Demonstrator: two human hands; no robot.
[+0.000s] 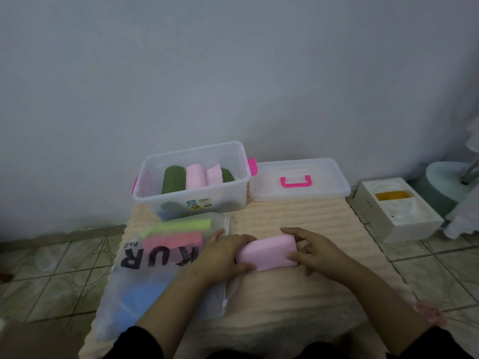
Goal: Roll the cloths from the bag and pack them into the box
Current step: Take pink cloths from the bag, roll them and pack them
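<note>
Pale grey wall (pixel 233 73) backs a tiled floor (pixel 51 268) on which a ribbed cream mat (pixel 298 218) is spread. On the mat, between the two hands, lies a pink cloth (pixel 268 251), rolled into a short thick bundle. The left hand (pixel 223 252) curls its fingers over the roll's left end, thumb on the near side. The right hand (pixel 313 251) grips the right end, its fingers (pixel 291 232) bent over the far edge and the thumb pressed against the near face.

Just left of the left hand's fingers, and partly under that wrist, lies a translucent bag (pixel 155 275) with black letters; flat cloths of yellow-green, pink-red and blue show through it. Beyond the fingers of both hands, at the mat's far edge, stands a clear plastic box (pixel 191 203) with pink latches, holding two green rolls and two pink rolls side by side. To the right of the box, beyond the right hand's fingers, its clear lid (pixel 298 195) with a pink handle lies flat. Well to the right of the right hand sits a white carton (pixel 396 211) with something yellow inside.
</note>
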